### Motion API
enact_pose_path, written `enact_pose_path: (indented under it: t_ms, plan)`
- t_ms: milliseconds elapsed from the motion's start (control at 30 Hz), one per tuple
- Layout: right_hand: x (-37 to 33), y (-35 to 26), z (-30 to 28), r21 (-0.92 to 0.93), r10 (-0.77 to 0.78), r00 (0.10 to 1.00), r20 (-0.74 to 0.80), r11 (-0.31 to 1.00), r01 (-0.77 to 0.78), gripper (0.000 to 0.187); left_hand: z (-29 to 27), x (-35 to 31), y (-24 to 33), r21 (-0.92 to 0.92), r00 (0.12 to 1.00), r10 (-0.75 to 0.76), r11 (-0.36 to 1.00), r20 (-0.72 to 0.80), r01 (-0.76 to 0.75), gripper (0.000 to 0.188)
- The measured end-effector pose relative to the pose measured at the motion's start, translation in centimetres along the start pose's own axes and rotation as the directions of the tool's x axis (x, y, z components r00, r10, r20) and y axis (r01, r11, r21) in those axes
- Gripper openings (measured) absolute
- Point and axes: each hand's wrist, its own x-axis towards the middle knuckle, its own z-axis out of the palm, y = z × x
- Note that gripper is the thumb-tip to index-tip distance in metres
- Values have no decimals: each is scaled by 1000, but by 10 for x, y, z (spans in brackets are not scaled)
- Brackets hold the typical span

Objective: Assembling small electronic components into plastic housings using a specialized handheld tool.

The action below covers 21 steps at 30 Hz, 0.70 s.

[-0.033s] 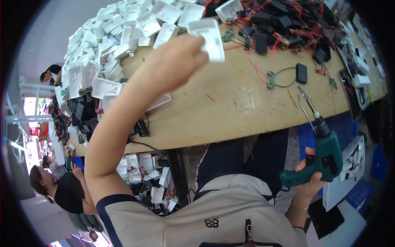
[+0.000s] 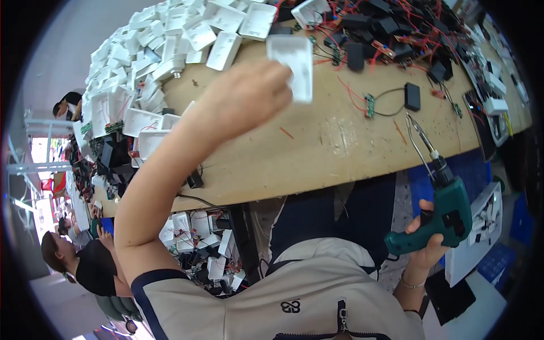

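Above the table (image 2: 340, 164), in front of the worker, the left hand (image 2: 255, 96) holds one tray (image 2: 299, 65). Long axis of the tray: directed away from the worker, with the far end leaning slightly to the left. One short end faces the far side of the table; the other faces the worker. The hollow side is turned up toward the worker's head. Left fingers: curled and pinching the tray at its left long wall; the thumb is hidden. The tray is white, shallow and rectangular, with a raised rim and rounded corners. Detail on its floor is too blurred to read.

At the right, the right hand (image 2: 426, 256) grips the soldering gun (image 2: 453, 212) with fingers and thumb wrapped around the handle. The handle end points left; the nose and bare metal tip point away from the worker and slightly left, over the table edge. The body is dark green, the nose black. The tip ends just beside a black box (image 2: 412, 97), which a looped cable joins to a circuit board (image 2: 370, 106).

Beyond the left hand lies a heap of white cases (image 2: 225, 51); to its right, tangled black parts (image 2: 355, 56) with red wires.
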Motion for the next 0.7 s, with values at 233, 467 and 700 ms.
enact_pose_path:
  t_ms: [233,467,700]
  plan:
    - [-9,-7,0,-21,-10,1000,12,1000,11,72,31,-9,27,136,794,605,783,58,-606,28]
    - [-11,-5,-1,-40,-17,1000,24,999,18,71,61,-18,40,-377,949,-273,905,-155,199,49]
    - [-11,-4,0,-42,-7,999,33,999,9,70,63,-4,58,-767,888,-411,496,207,408,49]
